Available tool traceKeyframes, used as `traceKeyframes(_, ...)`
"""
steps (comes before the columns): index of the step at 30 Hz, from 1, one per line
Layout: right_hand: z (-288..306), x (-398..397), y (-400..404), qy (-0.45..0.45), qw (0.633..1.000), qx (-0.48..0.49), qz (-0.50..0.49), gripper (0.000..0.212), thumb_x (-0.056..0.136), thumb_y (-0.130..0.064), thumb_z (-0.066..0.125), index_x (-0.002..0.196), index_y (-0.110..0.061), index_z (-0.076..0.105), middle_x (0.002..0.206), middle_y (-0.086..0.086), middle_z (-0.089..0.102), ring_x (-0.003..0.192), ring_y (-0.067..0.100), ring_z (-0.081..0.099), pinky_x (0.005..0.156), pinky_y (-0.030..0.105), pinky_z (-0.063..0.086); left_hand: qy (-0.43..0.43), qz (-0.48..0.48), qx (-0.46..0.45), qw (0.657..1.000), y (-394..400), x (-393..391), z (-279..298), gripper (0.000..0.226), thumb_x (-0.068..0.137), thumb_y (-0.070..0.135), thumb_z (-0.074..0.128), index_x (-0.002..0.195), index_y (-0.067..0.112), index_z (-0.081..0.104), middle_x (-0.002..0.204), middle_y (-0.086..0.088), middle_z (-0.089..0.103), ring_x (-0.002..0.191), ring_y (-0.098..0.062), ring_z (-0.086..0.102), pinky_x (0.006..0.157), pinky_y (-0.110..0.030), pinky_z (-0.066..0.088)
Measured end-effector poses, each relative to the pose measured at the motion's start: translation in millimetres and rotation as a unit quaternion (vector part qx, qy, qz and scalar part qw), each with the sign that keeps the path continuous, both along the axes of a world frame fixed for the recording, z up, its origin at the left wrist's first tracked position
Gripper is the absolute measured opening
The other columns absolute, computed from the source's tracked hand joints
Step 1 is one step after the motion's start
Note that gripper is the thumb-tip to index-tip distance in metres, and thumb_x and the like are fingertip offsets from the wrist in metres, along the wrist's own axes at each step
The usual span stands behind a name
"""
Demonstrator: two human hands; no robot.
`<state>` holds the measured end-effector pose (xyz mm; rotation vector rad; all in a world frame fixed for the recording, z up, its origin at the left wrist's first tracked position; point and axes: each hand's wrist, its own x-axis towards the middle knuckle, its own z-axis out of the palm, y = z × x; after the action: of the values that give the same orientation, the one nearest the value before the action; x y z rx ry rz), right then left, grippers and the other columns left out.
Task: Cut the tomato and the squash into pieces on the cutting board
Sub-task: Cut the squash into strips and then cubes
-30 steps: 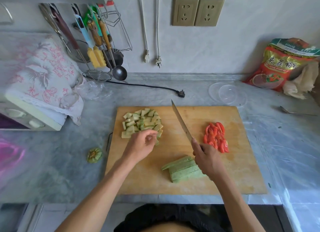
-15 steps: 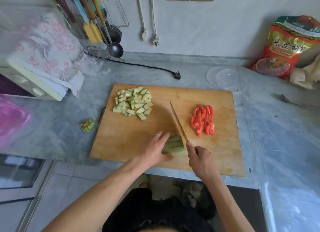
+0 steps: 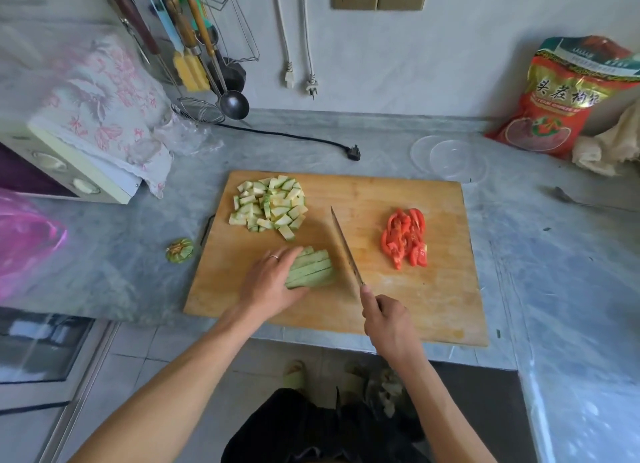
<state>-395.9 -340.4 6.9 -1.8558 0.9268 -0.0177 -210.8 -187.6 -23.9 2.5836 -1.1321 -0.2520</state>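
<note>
A: Where are the task's things found?

B: On the cutting board (image 3: pixel 433 307), which lies on the grey surface (image 3: pixel 519 255). A heap of diced squash (image 3: pixel 268 206) is seen at the board's far left, and sliced tomato (image 3: pixel 405 237) is gathered at the right, well apart from it. A bundle of uncut squash strips (image 3: pixel 311 270) lies side by side near the board's middle.

A: How are the grips set?

B: The left hand (image 3: pixel 268 282) is laid over the left end of the strips, fingers fairly straight and pressed on them, with a ring seen on one finger. The knife (image 3: pixel 346 246) is held by its handle in the right hand (image 3: pixel 388 320), fingers wrapped round it; the blade is pointed away from the person, just right of the strips. Whether the edge is touching the board cannot be told.

A: How will the strips handle?

B: They are judged light, moist on the cut faces and firm enough to be sliced cleanly, yet loose from one another, so they could be scattered or slid under the blade. They are best pinned from above near the end away from the knife, with fingertips tucked back from the edge.

A: What remains?

B: The tomato appears done; only this bundle is judged left to be cross-cut into dice. A green stem end (image 3: pixel 180 250) is left on the surface, left of the board.
</note>
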Motion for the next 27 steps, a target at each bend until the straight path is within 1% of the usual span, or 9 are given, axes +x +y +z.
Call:
traceKeyframes(3,1,9,9,0.008,1.0,0.002,0.0,0.071,0.098,-0.055,0.037,0.071,0.01,0.053,0.059,0.013,0.053,0.054,0.02,0.046,0.054,0.035,0.04,0.019,0.016,0.013,1.0,13,20,-5,0.085,0.074,0.046,0.08,0.147,0.02,0.043,0.144,-0.002,0.052,0.127,-0.026,0.052,0.104,-0.043,0.045)
traceKeyframes(8,2,18,19,0.022,1.0,-0.019,-0.009,0.07,0.098,-0.054,0.037,0.072,0.008,0.053,0.061,0.019,0.057,0.053,0.022,0.049,0.058,0.046,0.048,0.048,0.026,0.004,0.998,16,14,-17,0.085,0.077,0.05,0.073,0.149,0.019,0.04,0.144,-0.007,0.052,0.129,-0.028,0.053,0.104,-0.044,0.045)
traceKeyframes(10,4,20,21,0.024,0.999,-0.031,-0.008,0.063,0.1,-0.049,0.037,0.065,0.001,0.05,0.062,0.021,0.057,0.055,0.024,0.049,0.059,0.047,0.048,0.031,0.053,-0.006,0.998,15,8,-20,0.084,0.077,0.064,0.059,0.149,0.025,0.039,0.143,-0.003,0.053,0.126,-0.027,0.054,0.102,-0.045,0.045)
traceKeyframes(12,7,23,24,0.034,0.998,-0.046,0.02,0.048,0.103,-0.042,0.035,0.063,-0.017,0.045,0.066,0.017,0.053,0.06,0.026,0.046,0.062,0.048,0.046,0.011,0.08,-0.005,0.997,16,5,-23,0.086,0.076,0.075,0.048,0.148,0.028,0.04,0.138,0.0,0.055,0.121,-0.028,0.055,0.099,-0.045,0.045)
traceKeyframes(13,10,25,26,0.047,0.997,-0.052,0.033,0.045,0.103,-0.043,0.032,0.066,-0.022,0.046,0.069,0.015,0.053,0.063,0.025,0.046,0.063,0.046,0.045,0.008,0.093,-0.008,0.996,17,5,-26,0.087,0.075,0.077,0.048,0.147,0.028,0.04,0.136,-0.001,0.056,0.119,-0.029,0.055,0.097,-0.045,0.045)
traceKeyframes(15,11,26,29,0.072,0.996,-0.044,0.027,0.053,0.1,-0.051,0.027,0.078,-0.012,0.056,0.076,0.012,0.056,0.07,0.025,0.049,0.067,0.035,0.041,0.027,0.112,-0.023,0.993,18,2,-32,0.09,0.074,0.078,0.049,0.148,0.027,0.039,0.134,-0.005,0.057,0.12,-0.031,0.054,0.098,-0.046,0.046)
traceKeyframes(17,12,29,35,0.082,0.995,-0.043,0.023,0.058,0.099,-0.053,0.026,0.084,-0.007,0.056,0.077,0.011,0.056,0.072,0.025,0.05,0.069,0.032,0.039,0.055,0.124,-0.05,0.99,16,1,-32,0.09,0.074,0.077,0.05,0.148,0.027,0.039,0.133,-0.007,0.057,0.122,-0.031,0.053,0.1,-0.048,0.045)
traceKeyframes(22,15,36,43,0.091,0.993,-0.045,0.059,0.058,0.1,-0.054,0.026,0.081,-0.007,0.054,0.074,0.011,0.054,0.071,0.025,0.05,0.068,0.034,0.039,0.042,0.064,-0.047,0.996,0,-3,-30,0.075,0.082,0.066,0.05,0.145,0.026,0.043,0.135,-0.005,0.056,0.117,-0.031,0.056,0.097,-0.045,0.046)
traceKeyframes(27,14,27,39,0.056,0.997,-0.054,0.016,0.054,0.102,-0.046,0.032,0.066,-0.008,0.043,0.062,0.009,0.049,0.055,0.019,0.042,0.056,0.035,0.035,-0.003,0.022,-0.038,0.999,6,6,-29,0.075,0.082,0.065,0.061,0.143,0.025,0.045,0.132,-0.004,0.057,0.113,-0.031,0.058,0.092,-0.044,0.048)
